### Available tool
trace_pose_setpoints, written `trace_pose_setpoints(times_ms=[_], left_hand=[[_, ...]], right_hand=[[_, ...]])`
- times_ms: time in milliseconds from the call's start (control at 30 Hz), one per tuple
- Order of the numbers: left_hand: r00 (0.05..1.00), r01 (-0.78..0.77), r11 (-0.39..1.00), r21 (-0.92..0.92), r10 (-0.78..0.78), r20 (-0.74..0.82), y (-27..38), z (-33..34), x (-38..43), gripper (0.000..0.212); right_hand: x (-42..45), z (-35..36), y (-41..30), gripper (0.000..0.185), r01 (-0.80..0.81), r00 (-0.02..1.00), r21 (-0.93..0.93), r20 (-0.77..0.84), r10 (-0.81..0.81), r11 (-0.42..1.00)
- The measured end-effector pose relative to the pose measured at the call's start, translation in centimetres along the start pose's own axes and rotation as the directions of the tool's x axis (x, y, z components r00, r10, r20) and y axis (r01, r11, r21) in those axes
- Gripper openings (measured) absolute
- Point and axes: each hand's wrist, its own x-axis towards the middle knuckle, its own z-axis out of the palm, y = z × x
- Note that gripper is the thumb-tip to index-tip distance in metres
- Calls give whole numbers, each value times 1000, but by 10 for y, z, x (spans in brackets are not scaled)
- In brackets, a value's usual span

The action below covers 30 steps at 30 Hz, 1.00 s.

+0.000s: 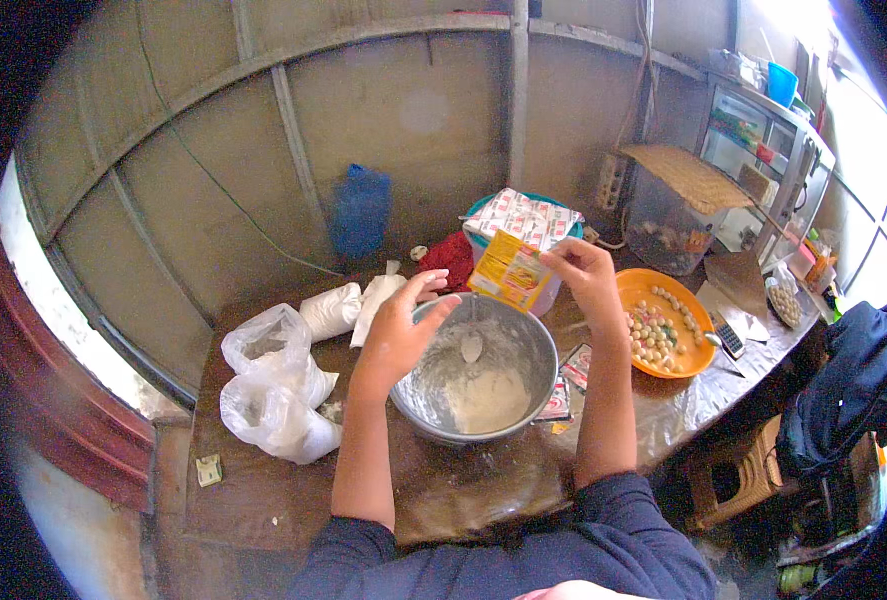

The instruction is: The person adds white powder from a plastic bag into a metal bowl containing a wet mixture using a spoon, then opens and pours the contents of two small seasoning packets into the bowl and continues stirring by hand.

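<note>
My right hand (584,271) pinches a yellow printed sachet (509,274) by its upper right corner, over the far rim of a metal bowl (407,409). White flour-like powder (488,397) lies in the bowl, with a spoon (472,346) against its far inner side. Above the bowl's left rim is my left hand (406,326), fingers apart and holding nothing. Left of the bowl stand open clear plastic bags (286,420) with white contents. To the right, an orange basin (702,360) holds many small pale balls (649,330).
Behind the bowl are a red mesh bag (449,259) and a tub topped with a printed white package (522,217). Flat packets (556,401) lie right of the bowl, and a calculator (728,340) beside the basin. A glass cabinet (751,135) stands far right, a plastic stool (743,472) below the table.
</note>
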Motion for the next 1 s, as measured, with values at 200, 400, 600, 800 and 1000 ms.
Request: trace_pose_setpoints(times_ms=[200, 400, 600, 800, 1000], left_hand=[[988, 149, 966, -211, -135, 77, 3, 19, 2, 44], [997, 59, 976, -211, -68, -38, -14, 26, 6, 47], [991, 89, 945, -315, -114, -63, -20, 29, 8, 37], [972, 230, 889, -396, -195, 129, -11, 20, 6, 25], [984, 97, 969, -229, -60, 166, -9, 23, 0, 23]], right_hand=[[-7, 18, -11, 14, -108, 980, 161, 180, 78, 981], [-9, 24, -15, 15, -179, 960, 293, 260, 102, 939], [-11, 28, -19, 16, -250, 948, 364, 281, 150, 897], [-14, 18, -28, 24, 79, 926, -102, 376, -35, 992], [-25, 7, -44, 34, -3, 815, -239, 562, 141, 971]])
